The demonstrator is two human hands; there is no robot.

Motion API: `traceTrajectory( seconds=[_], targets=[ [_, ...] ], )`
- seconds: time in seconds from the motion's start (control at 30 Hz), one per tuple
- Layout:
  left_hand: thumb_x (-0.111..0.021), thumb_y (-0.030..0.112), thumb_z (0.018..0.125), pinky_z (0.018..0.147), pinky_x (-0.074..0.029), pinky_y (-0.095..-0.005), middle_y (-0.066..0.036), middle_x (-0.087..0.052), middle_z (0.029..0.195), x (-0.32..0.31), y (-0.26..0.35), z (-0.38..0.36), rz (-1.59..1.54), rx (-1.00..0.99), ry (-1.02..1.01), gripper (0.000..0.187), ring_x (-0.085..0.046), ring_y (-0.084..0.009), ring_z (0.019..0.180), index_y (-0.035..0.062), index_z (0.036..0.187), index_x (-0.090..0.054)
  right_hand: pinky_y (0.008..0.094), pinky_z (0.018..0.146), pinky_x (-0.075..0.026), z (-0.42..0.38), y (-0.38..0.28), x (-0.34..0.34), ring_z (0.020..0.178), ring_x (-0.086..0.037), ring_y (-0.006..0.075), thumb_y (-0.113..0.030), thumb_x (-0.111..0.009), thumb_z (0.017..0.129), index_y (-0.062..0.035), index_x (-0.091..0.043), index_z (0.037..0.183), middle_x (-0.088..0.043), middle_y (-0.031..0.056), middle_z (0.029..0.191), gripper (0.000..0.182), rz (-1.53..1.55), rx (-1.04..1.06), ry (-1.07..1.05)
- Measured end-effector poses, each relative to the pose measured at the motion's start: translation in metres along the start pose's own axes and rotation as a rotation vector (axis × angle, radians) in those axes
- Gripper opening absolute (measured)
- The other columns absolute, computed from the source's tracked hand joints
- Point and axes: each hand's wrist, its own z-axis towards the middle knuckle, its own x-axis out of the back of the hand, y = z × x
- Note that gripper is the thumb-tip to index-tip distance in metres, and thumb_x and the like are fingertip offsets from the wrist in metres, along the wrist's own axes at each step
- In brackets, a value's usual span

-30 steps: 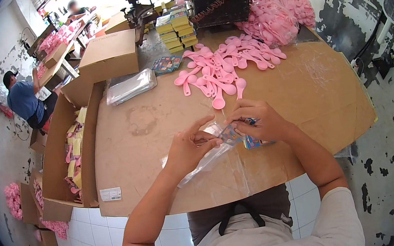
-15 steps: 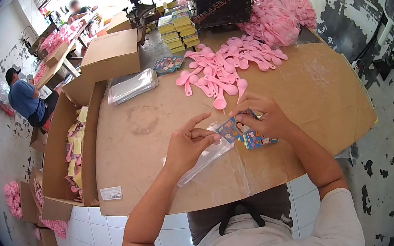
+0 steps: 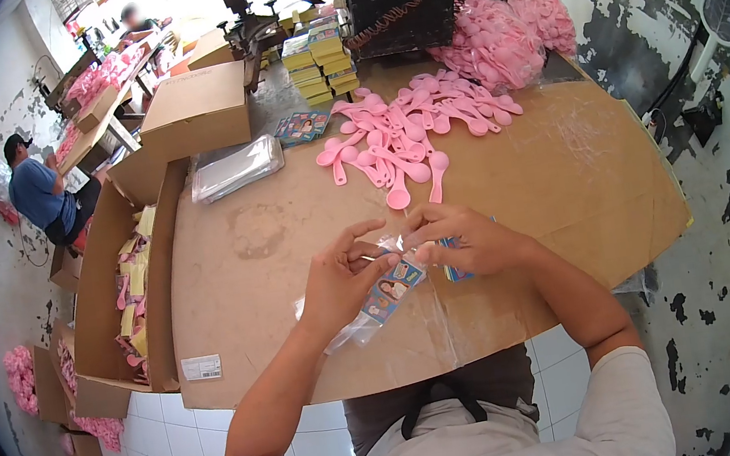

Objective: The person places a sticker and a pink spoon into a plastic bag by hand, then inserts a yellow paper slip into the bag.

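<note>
A printed blue card [image 3: 394, 285] with small pictures lies in or against a clear plastic bag [image 3: 362, 328]; the film makes it hard to tell how far inside it is. My left hand [image 3: 341, 277] pinches the bag near its upper end, index finger raised. Closed at that same end is my right hand [image 3: 470, 240], its fingertips at the bag's mouth beside the card. Partly covered by the right hand, a stack of similar cards [image 3: 456, 272] rests on the cardboard. Beyond both hands spreads a pile of pink plastic scoops [image 3: 405, 144].
Flat clear bags [image 3: 237, 168] and loose cards [image 3: 303, 125] lie at the back left. An open carton [image 3: 172, 290] of packed items stands left. Behind are card stacks [image 3: 320, 60], a black machine [image 3: 400, 2] and bagged pink scoops [image 3: 493, 45]. A person [image 3: 47, 191] sits far left.
The card has moved left and down from my right hand onto the bag, now slanting along it. Both hands have come closer together at the bag's mouth. The view has shifted slightly.
</note>
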Motion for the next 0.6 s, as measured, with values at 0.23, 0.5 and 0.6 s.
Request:
traceTrajectory(
  seconds=[0.23,0.5,0.6],
  targets=[
    [-0.072,0.005,0.098,0.074,-0.057,-0.0216,-0.011,-0.077,0.102,0.001,-0.001,0.002,-0.042,0.055,0.018,0.044,-0.073,-0.0096,0.09,-0.0025,0.138,-0.057,0.0471,0.093,-0.051,0.006,0.051,0.051,0.107,-0.064,0.0329,-0.005,-0.065,0.092,-0.0036,-0.073,0.113,-0.069,0.0142,0.117,0.022,-0.642,0.174,-0.039],
    [-0.072,0.006,0.098,0.075,-0.057,-0.0215,-0.008,-0.076,0.101,0.003,-0.001,0.003,-0.175,0.08,-0.026,0.041,-0.071,-0.0081,0.089,-0.0022,0.137,-0.06,0.0358,0.082,-0.056,0.001,0.045,0.047,0.097,-0.069,0.0223,-0.003,-0.066,0.096,-0.0044,-0.071,0.12,-0.07,0.0094,0.109,0.024,-0.49,-0.029,0.307],
    [-0.072,0.006,0.098,0.076,-0.057,-0.0215,-0.009,-0.076,0.101,-0.001,-0.001,0.001,-0.19,0.082,-0.045,0.041,-0.071,-0.0082,0.09,-0.0023,0.137,-0.06,0.0302,0.073,-0.057,0.01,0.013,0.023,0.09,-0.07,0.015,-0.004,-0.064,0.101,-0.0025,-0.064,0.133,-0.07,0.0069,0.107,0.032,0.145,-0.082,0.461]
  ],
)
